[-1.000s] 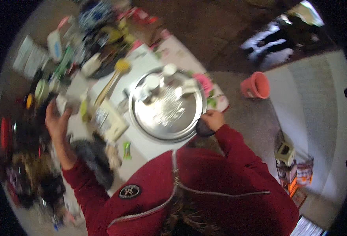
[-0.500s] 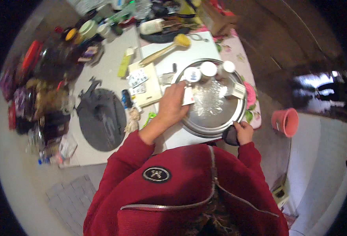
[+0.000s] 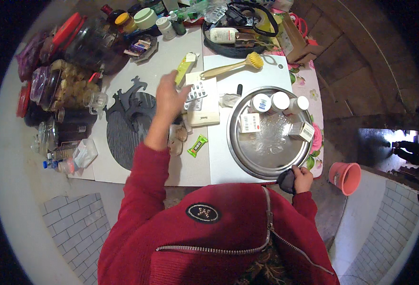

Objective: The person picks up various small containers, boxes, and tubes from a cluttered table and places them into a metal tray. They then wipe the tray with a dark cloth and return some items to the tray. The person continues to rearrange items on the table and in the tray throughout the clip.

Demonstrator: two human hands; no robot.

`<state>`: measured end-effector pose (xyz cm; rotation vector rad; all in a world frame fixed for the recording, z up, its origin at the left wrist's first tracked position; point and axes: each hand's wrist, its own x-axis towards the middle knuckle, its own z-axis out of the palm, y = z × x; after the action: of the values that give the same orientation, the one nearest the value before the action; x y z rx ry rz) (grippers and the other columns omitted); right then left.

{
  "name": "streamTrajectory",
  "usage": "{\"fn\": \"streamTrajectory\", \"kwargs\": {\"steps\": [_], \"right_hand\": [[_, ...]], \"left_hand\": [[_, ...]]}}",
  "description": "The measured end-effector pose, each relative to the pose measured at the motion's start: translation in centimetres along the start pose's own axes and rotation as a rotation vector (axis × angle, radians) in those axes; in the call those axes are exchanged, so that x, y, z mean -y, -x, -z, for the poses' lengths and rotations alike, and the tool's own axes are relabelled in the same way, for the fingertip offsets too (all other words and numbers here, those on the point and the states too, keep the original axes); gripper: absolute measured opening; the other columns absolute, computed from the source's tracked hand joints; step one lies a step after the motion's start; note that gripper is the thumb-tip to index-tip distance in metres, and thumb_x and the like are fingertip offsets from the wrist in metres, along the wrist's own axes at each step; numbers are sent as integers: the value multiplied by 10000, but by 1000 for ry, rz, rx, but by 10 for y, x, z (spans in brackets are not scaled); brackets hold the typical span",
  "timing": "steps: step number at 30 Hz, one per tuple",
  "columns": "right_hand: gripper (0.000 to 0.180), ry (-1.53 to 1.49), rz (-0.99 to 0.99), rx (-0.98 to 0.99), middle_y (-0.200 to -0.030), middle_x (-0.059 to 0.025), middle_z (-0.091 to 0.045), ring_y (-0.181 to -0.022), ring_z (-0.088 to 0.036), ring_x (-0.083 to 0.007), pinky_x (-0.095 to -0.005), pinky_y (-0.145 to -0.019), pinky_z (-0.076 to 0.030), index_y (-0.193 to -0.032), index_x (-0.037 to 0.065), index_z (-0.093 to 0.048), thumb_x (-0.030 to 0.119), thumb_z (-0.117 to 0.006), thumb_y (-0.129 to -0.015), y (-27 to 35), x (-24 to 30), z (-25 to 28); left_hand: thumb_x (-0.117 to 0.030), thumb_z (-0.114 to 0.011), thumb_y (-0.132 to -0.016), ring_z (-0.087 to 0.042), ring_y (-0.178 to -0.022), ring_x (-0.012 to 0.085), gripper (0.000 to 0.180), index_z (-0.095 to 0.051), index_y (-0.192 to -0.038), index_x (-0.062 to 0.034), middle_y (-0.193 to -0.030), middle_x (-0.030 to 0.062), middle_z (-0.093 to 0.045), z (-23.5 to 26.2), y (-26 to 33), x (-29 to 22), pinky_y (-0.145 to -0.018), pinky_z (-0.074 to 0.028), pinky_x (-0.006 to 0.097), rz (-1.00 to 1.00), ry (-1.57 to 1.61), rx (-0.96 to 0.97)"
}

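Observation:
My left hand (image 3: 170, 99) is open, fingers spread, over the left part of the table. It hovers beside the silver blister packs of pills (image 3: 196, 91), which lie on a flat cream box (image 3: 209, 116). My right hand (image 3: 303, 179) grips a dark cloth (image 3: 286, 181) at the tray's near right edge. The round metal tray (image 3: 238, 159) holds several white-capped bottles, among them one with a blue-marked lid (image 3: 261, 102). A small white carton (image 3: 250, 122) stands at its left inside, and another small box (image 3: 302, 131) lies tilted at its right.
A yellow-bristled brush (image 3: 233, 65) and a yellow-green box (image 3: 185, 67) lie beyond. A green-wrapped snack (image 3: 198, 145) and a dark tree-shaped board (image 3: 128, 123) are nearer. Jars (image 3: 52, 90) crowd the left edge. A pink bucket (image 3: 345, 178) stands off the table's right side.
My left hand has left the tray and moved left to the blister packs. The small white carton now stands in the tray, out of the hand. My right hand still holds the dark cloth.

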<state>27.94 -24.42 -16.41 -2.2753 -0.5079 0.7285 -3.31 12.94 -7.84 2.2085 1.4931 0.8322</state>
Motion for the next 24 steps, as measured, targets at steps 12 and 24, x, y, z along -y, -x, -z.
{"fn": "streamTrajectory", "kwargs": {"steps": [12, 24], "right_hand": [[352, -1, -36, -36, -523, -25, -470, -522, -410, -126, -325, -513, -358, -596, -35, -538, 241, -683, -760, 10, 21, 2], [416, 129, -25, -47, -654, -217, -595, -608, -584, -287, -394, -627, -448, -717, -62, -618, 353, -658, -735, 10, 21, 1]], "left_hand": [[-300, -670, -684, -642, -935, 307, 411, -666, -1023, -68, -983, 164, -668, -38, -104, 44, -791, -504, 403, 225, -302, 452], [-89, -695, -745, -602, -823, 145, 411, -583, -1133, -14, -941, 55, -624, 46, -63, 59, -661, -472, 236, 229, 555, 148]]}}
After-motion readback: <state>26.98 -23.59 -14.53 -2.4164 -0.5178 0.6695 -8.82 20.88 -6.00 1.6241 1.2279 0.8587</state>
